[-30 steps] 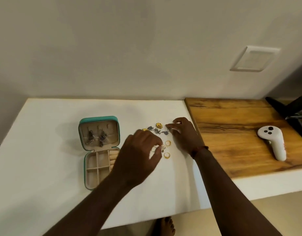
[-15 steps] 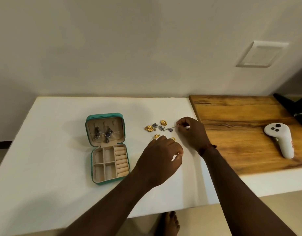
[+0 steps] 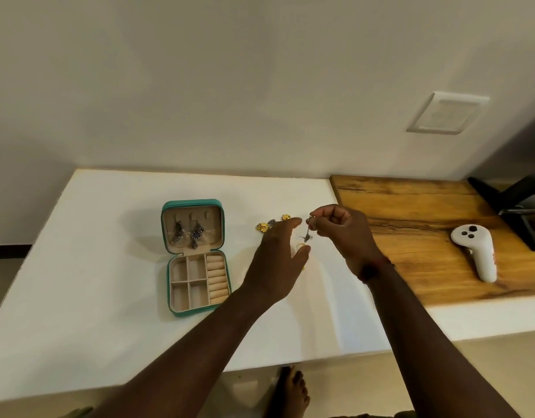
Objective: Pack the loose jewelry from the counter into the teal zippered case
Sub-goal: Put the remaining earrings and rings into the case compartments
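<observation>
Silver drop earring (image 3: 306,236): hangs free in the air above the white counter (image 3: 109,267), pinched by its hook end in the fingertips of the right hand (image 3: 343,233). The other fingers of that hand are curled in. The pendant is blurred, and I judge it is swinging.

Left hand (image 3: 277,260): open, fingers extended, thumb spread. It sits just left of and below the earring, index tip near the hook, not touching it as far as I can see. It holds nothing I can make out.

Loose pieces on the counter: two gold flower studs (image 3: 262,227) and a small silver piece (image 3: 271,221) just beyond the left hand. A faint gold ring (image 3: 299,246) shows by the left thumb. I cannot tell whether they touch.

Teal zippered case (image 3: 191,202): open, well left of both hands. Two dangling earrings (image 3: 196,235) already hang in the lid. The tray compartments and ring rolls (image 3: 216,276) look vacant.

Risks, my judgement:
- The grip is on a thin hook only, so a swing or a loosened pinch drops the earring.
- The left hand moves close over the studs and ring and could brush them toward the counter edge.
- Hanging the earring beside the pair in the lid could tangle it with them.

Wooden board (image 3: 411,206) to the right carries a white handheld controller (image 3: 475,251).
</observation>
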